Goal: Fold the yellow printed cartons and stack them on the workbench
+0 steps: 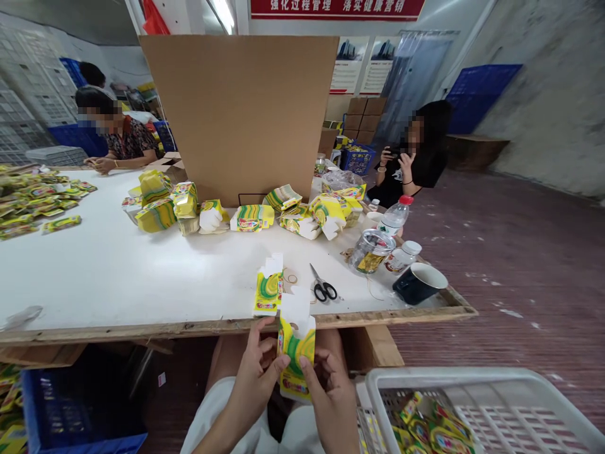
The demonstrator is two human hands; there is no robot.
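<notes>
Over my lap, just off the table's front edge, I hold a yellow and green carton (297,353) with its white top flap standing up. My left hand (262,362) grips its left side, the thumb on the front face. The right side is held by my right hand (328,384), its thumb pressed on the front too. Another yellow and green carton (268,293), its white flap raised, lies on the table just beyond. Black-handled scissors (323,289) rest to the right of it, near some thin loops of rubber band or string (290,277).
Stacks of flat cartons (253,217) line the cardboard panel (246,113). A mug (420,282), jar (371,252) and bottles stand right. Small yellow packets (40,198) are heaped left. A white basket (472,378) holds packets. Two people sit left, another person (416,151) right.
</notes>
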